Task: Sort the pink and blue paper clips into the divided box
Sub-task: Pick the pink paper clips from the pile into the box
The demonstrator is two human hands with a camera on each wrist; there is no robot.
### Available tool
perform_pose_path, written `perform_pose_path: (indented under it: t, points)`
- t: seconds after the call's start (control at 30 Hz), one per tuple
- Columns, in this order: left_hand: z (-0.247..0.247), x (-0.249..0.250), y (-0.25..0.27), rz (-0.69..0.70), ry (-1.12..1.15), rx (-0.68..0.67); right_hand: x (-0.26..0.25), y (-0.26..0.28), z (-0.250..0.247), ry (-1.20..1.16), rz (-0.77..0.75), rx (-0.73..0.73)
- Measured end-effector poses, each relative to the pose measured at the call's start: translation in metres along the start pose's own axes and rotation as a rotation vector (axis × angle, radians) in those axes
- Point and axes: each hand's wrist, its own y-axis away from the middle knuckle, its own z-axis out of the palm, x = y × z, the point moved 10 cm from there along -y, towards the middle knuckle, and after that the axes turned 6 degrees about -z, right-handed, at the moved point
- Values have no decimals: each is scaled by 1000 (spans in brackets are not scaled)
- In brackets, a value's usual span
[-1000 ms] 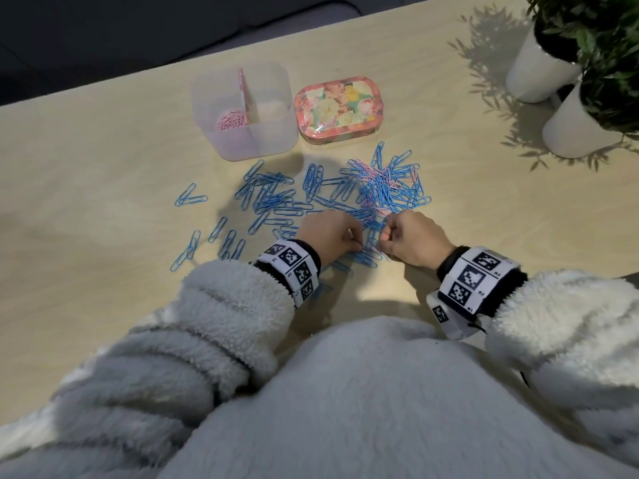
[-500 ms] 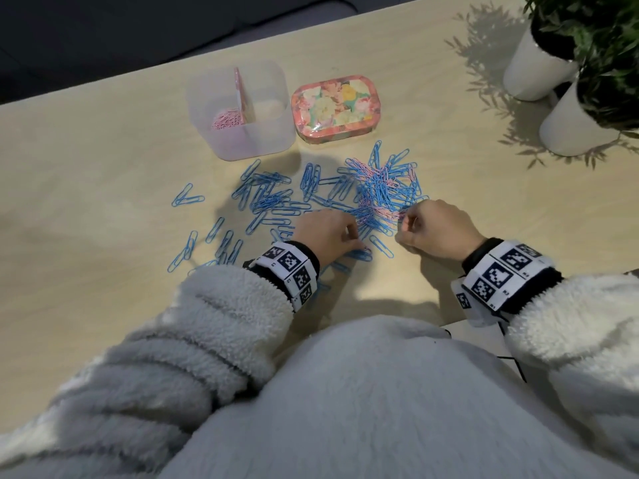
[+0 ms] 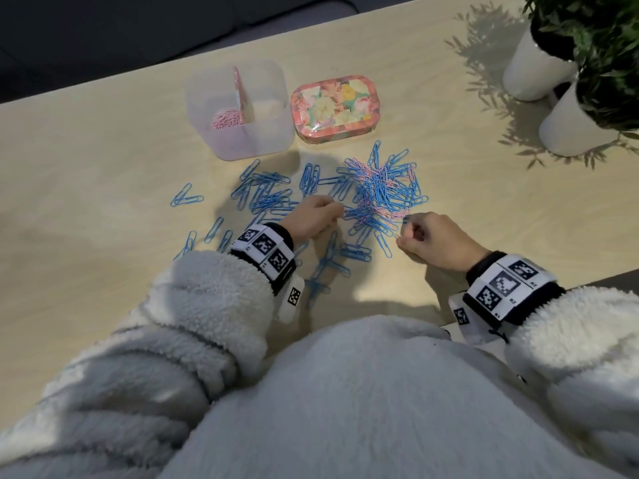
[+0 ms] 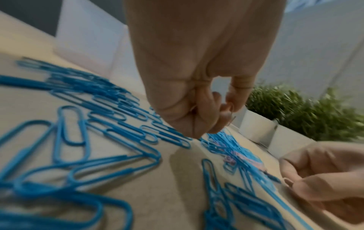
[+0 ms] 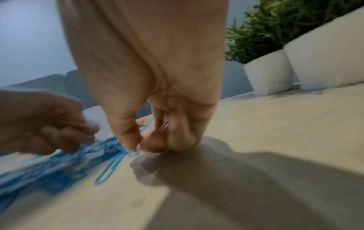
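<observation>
1. Paper clips [image 3: 377, 195] lie spread on the wooden table [image 3: 86, 257]: a dense pile of blue ones with some pink mixed in sits at the centre, and loose blue clips [image 3: 262, 198] reach out from it toward 9 o'clock and 7 o'clock.
2. Divided box [image 3: 242, 140], translucent, stands at 11 o'clock from the pile, well apart from both hands. Its left compartment holds a small heap of pink clips [image 3: 226, 119]; in the right compartment I see no clips.
3. Left hand [image 3: 311, 217] is at the 8 o'clock edge of the pile, with fingers curled under. In the left wrist view the fingertips [image 4: 216, 118] seem to pinch thin pale wire, perhaps pink clips, but the picture is too blurred to be sure.
4. Right hand [image 3: 435, 242] is at the 5 o'clock edge of the pile, fingers curled in. In the right wrist view the thumb and forefinger close on the end of one blue clip [image 5: 116, 163], whose other end lies on the table.
5. Flowered tin [image 3: 333, 107] stands just beside the box, at its 3 o'clock side.
6. Two white pots with green plants [image 3: 539, 70] stand at 2 o'clock, near the table's far corner.
</observation>
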Motion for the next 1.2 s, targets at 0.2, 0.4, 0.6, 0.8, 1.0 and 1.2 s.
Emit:
perform_pose_path:
  t: [0.2, 0.4, 0.6, 0.8, 1.0, 1.2]
  points:
    - [-8, -8, -2, 21, 153, -23, 0, -8, -25, -907, 65, 131]
    - [1, -10, -5, -17, 248, -69, -19, -24, -23, -573, -30, 145]
    - [-2, -12, -10, -114, 365, -9, -48, -22, -5, 337, -133, 108]
    - [-10, 19, -12, 176, -355, 261, -46, 2, 0, 244, -164, 106]
    - [-4, 25, -15, 211, -697, 350, -44, 25, 18, 268, -216, 49]
    - [-17, 28, -3, 257, -727, 409, -8, 14, -24, 119, 56, 359]
